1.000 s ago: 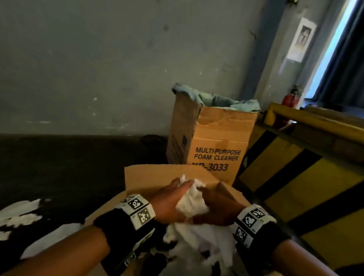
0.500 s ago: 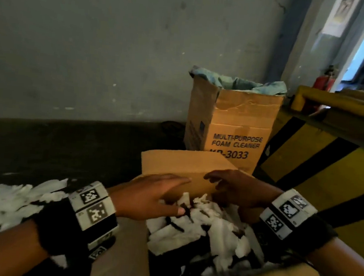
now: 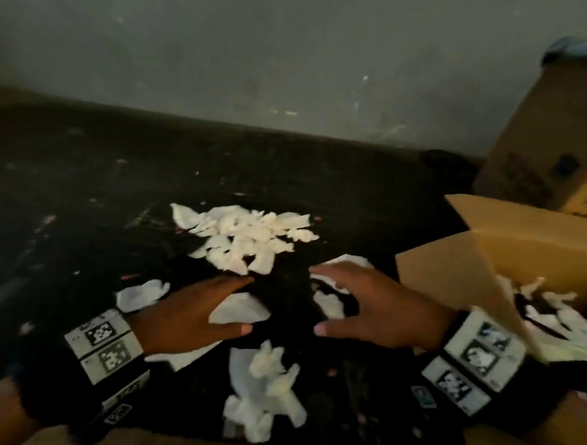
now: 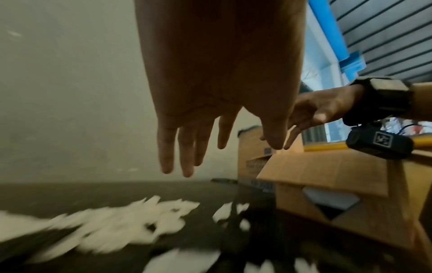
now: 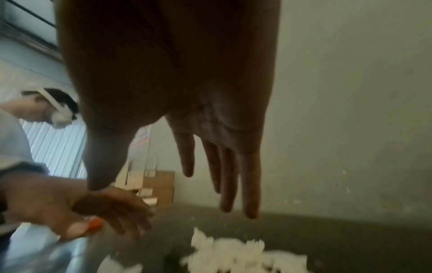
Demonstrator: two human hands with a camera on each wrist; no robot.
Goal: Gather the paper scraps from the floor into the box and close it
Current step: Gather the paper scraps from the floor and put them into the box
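White paper scraps (image 3: pixel 244 237) lie in a heap on the dark floor, with looser pieces (image 3: pixel 263 390) nearer me. My left hand (image 3: pixel 192 311) hovers flat above the scraps, fingers straight, holding nothing. My right hand (image 3: pixel 366 305) is spread the same way just to its right, also empty. Both palms show with straight fingers in the wrist views, the left hand (image 4: pixel 210 110) and the right hand (image 5: pixel 187 120). The open cardboard box (image 3: pixel 458 268) stands at the right with scraps (image 3: pixel 560 323) inside and its flaps up.
A taller cardboard carton (image 3: pixel 569 140) with blue cloth on top stands behind the open box against the grey wall (image 3: pixel 265 42). The dark floor (image 3: pixel 75 185) stretches left. In the right wrist view a person in a light shirt (image 5: pixel 14 140) shows at the left.
Both hands have let go of the paper in the box and swung left out over the floor scraps. My view has turned left with them.
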